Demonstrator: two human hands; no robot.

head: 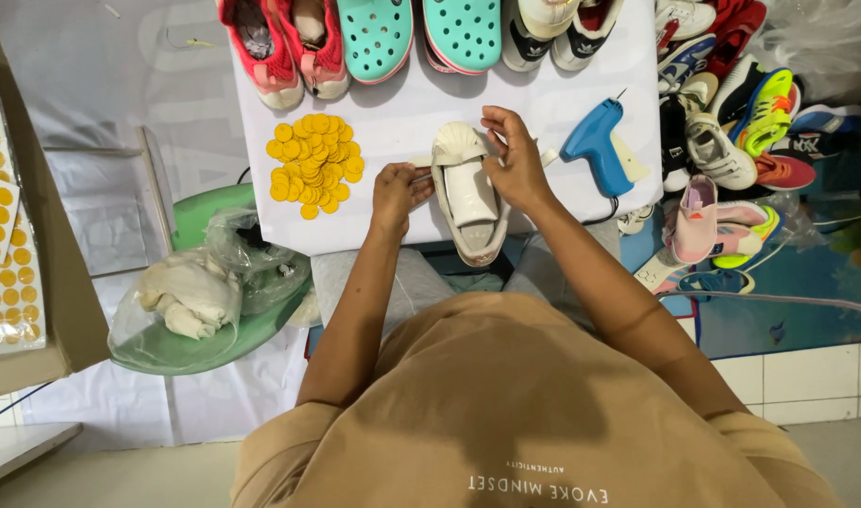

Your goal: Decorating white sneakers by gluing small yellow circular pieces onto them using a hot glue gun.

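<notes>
White table (581, 75) across the top of the view, from 11 to 1 o'clock, heavily loaded. Along its far edge at 12 o'clock, a row of footwear: pink sneakers (285, 47), mint perforated clogs (421, 33), black-and-white sneakers (558, 28). At 2 to 3 o'clock, off the table, a heap of mixed shoes (741, 122) on the floor. At 8 o'clock, a green stool (205, 343) carrying a clear plastic bag (200, 292) of pale stuffing. At 9 o'clock, a cardboard box (45, 263) with sheets of yellow round stickers (2, 245).

Dead centre, slightly toward 12 o'clock, a cream slip-on shoe (470, 193), sole down, heel overhanging the near table edge. Just beside it at 1 o'clock, a blue glue gun (595, 141), lying flat, not touched. At 11 o'clock of the shoe, a pile of yellow discs (316, 165), apart from both hands.

Right hand (515, 160) pinching the shoe's upper rim, fingers curled and grasping it. Left hand (398, 188) at the shoe's left flank, fingers bent inward and pressed against the side; cannot tell whether anything small sits between them.
</notes>
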